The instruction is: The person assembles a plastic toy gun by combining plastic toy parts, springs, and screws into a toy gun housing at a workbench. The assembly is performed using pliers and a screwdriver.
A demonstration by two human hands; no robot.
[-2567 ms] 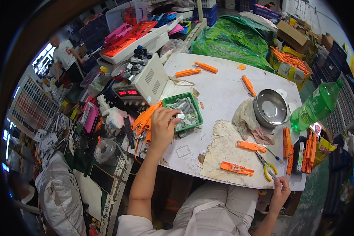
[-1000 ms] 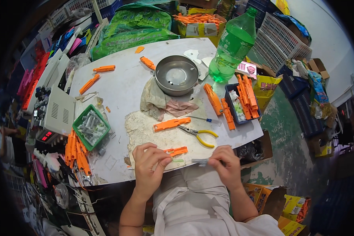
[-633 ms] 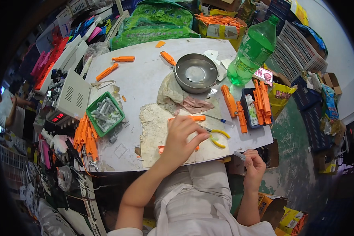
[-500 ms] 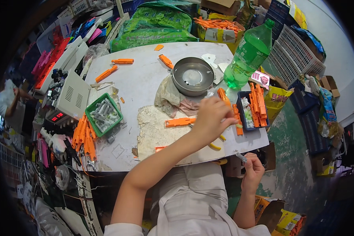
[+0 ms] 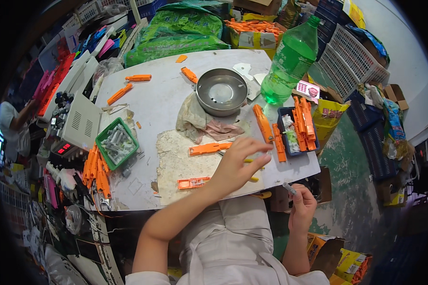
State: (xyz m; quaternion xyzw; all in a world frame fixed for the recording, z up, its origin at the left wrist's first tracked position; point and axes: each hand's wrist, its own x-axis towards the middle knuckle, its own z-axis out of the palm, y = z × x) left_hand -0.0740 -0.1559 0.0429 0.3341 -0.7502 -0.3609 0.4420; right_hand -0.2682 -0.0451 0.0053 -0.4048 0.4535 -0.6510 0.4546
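My left hand (image 5: 239, 164) hovers over the worn cream board (image 5: 169, 156), its fingers apart and nothing visible between them. Below it, yellow-handled pliers (image 5: 253, 179) are partly hidden. One long orange plastic part (image 5: 209, 148) lies by my fingers, and an orange half shell (image 5: 193, 183) lies by my wrist. Off the table's front right edge, my right hand (image 5: 303, 205) pinches a small grey plastic piece (image 5: 289, 188). Two orange parts (image 5: 263, 123) rest beside a dark blue bin (image 5: 283, 112), which carries more orange parts and small pale pieces.
A steel bowl (image 5: 222, 92) stands on a crumpled cloth (image 5: 191, 118) at the back. Right of it is a green bottle (image 5: 290, 61). A green basket (image 5: 117, 144) of grey pieces sits at left, near a beige box with a red display (image 5: 79, 124).
My left hand has drawn back from beside the blue bin toward the left and nearer me, and its fingers have spread. My right hand still pinches the grey piece. The whole view has shifted slightly.
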